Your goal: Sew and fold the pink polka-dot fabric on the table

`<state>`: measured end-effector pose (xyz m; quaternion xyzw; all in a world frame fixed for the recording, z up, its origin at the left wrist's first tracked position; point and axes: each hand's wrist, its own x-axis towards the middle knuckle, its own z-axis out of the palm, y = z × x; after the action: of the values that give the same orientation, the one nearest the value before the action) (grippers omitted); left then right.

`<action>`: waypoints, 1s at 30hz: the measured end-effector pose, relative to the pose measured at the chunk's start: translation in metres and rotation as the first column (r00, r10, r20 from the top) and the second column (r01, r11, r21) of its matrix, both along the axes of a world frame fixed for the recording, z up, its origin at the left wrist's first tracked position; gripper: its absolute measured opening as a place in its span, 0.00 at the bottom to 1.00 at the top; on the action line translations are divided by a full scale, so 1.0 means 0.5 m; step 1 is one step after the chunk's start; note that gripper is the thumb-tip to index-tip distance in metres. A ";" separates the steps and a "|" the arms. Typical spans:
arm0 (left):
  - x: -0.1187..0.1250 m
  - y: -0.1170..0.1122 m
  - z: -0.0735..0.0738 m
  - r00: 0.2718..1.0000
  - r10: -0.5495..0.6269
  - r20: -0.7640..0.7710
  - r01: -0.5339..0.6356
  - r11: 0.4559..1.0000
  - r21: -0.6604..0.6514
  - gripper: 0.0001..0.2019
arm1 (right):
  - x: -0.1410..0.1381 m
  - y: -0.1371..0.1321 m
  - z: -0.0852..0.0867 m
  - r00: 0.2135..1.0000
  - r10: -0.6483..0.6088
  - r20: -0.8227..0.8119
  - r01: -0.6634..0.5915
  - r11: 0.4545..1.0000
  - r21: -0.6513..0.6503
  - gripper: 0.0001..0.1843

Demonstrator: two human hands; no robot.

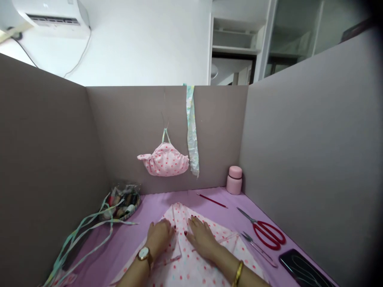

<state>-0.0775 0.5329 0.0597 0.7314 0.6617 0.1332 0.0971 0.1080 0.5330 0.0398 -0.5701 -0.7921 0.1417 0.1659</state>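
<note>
The right hand (202, 237) has its grip spread flat, and the left hand (161, 235) has bent fingers; I cannot tell if its grip pinches. Both touch the pale pink, red-dotted cloth (187, 267) on the purple-covered tabletop (128, 244). This looks like smoothing; the next move calls for gentle pressing with 2 hands.

Work surface, purple cloth-covered (159, 201). Clocked from centre: pink dotted fabric (186, 261), centre to 6 o'clock; basket of spools (135, 207), 10; red pencil (212, 200), 1; pink flask (234, 183), 1, farther; red-handled scissors (255, 225), 3; slim snips (259, 250), 3, nearer; black phone (305, 269), 4.
</note>
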 end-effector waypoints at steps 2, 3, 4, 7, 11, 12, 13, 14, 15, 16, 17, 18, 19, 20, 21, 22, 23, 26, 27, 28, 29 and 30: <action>-0.005 0.046 0.011 0.999 0.039 0.013 -0.039 0.999 0.028 0.15 | 0.000 0.048 0.010 0.998 -0.057 -0.010 0.057 0.998 0.018 0.21; -0.004 0.072 0.014 0.998 0.063 0.020 -0.064 0.997 0.041 0.15 | -0.004 0.077 0.016 0.996 -0.093 -0.012 0.094 0.995 0.027 0.19; -0.002 0.098 0.014 0.996 0.085 0.028 -0.086 0.995 0.046 0.15 | -0.010 0.107 0.021 0.992 -0.126 -0.012 0.126 0.991 0.032 0.17; 0.009 0.167 0.001 0.991 0.131 0.037 -0.131 0.991 0.004 0.13 | -0.035 0.183 0.025 0.983 -0.181 -0.004 0.181 0.983 0.028 0.13; 0.017 0.205 -0.026 0.984 0.167 0.061 -0.167 0.986 -0.016 0.12 | -0.066 0.219 0.007 0.978 -0.207 -0.003 0.207 0.977 0.054 0.11; 0.017 0.205 -0.031 0.983 0.170 0.076 -0.170 0.985 -0.004 0.12 | -0.070 0.218 0.001 0.977 -0.213 -0.007 0.213 0.975 0.070 0.11; 0.018 0.203 -0.035 0.981 0.168 0.094 -0.170 0.985 0.010 0.12 | -0.073 0.216 -0.005 0.976 -0.217 -0.012 0.217 0.972 0.087 0.10; 0.018 0.199 -0.039 0.980 0.163 0.111 -0.167 0.986 0.025 0.12 | -0.075 0.213 -0.011 0.976 -0.219 -0.017 0.219 0.970 0.102 0.09; 0.019 0.195 -0.041 0.980 0.155 0.125 -0.162 0.986 0.041 0.12 | -0.077 0.210 -0.015 0.975 -0.220 -0.021 0.221 0.968 0.115 0.08; 0.020 0.191 -0.043 0.980 0.147 0.133 -0.155 0.986 0.057 0.12 | -0.079 0.209 -0.019 0.975 -0.222 -0.024 0.223 0.967 0.125 0.09; 0.022 0.187 -0.044 0.981 0.139 0.135 -0.150 0.986 0.071 0.12 | -0.080 0.208 -0.021 0.974 -0.223 -0.025 0.225 0.965 0.133 0.10; 0.024 0.183 -0.044 0.982 0.135 0.131 -0.146 0.986 0.086 0.11 | -0.082 0.208 -0.023 0.974 -0.226 -0.025 0.228 0.964 0.138 0.11; 0.027 0.180 -0.043 0.983 0.135 0.124 -0.147 0.984 0.099 0.11 | -0.084 0.208 -0.023 0.973 -0.231 -0.025 0.232 0.962 0.142 0.12; 0.029 0.178 -0.040 0.984 0.138 0.114 -0.151 0.983 0.109 0.11 | -0.085 0.209 -0.021 0.972 -0.235 -0.024 0.236 0.961 0.145 0.12; 0.031 0.175 -0.037 0.985 0.141 0.103 -0.153 0.981 0.119 0.11 | -0.085 0.209 -0.018 0.971 -0.239 -0.024 0.240 0.960 0.145 0.13; 0.032 0.172 -0.033 0.986 0.140 0.093 -0.152 0.980 0.132 0.12 | -0.084 0.207 -0.014 0.970 -0.241 -0.025 0.243 0.959 0.144 0.13; 0.033 0.167 -0.029 0.988 0.131 0.083 -0.142 0.979 0.147 0.14 | -0.082 0.204 -0.010 0.970 -0.241 -0.026 0.243 0.959 0.144 0.14; 0.030 0.153 -0.024 0.999 0.009 0.042 -0.016 0.985 0.171 0.20 | -0.072 0.184 -0.002 0.978 -0.207 -0.022 0.208 0.968 0.143 0.19; 0.028 0.150 -0.026 0.998 -0.055 0.022 0.051 0.986 0.158 0.20 | -0.067 0.174 -0.003 0.984 -0.178 -0.015 0.179 0.974 0.141 0.20; 0.027 0.147 -0.029 0.993 -0.117 0.003 0.116 0.984 0.132 0.21 | -0.064 0.163 -0.007 0.989 -0.145 -0.005 0.145 0.980 0.134 0.21; 0.025 0.147 -0.032 0.986 -0.169 -0.014 0.169 0.981 0.098 0.21 | -0.061 0.154 -0.012 0.994 -0.113 0.006 0.111 0.986 0.123 0.23; 0.025 0.148 -0.036 0.979 -0.202 -0.027 0.204 0.977 0.062 0.22 | -0.059 0.145 -0.018 0.996 -0.086 0.017 0.084 0.991 0.109 0.24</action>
<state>-0.0652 0.6068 0.0417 0.7992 0.5799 0.1364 0.0797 0.0786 0.6055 0.0310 -0.5950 -0.7752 0.0854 0.1939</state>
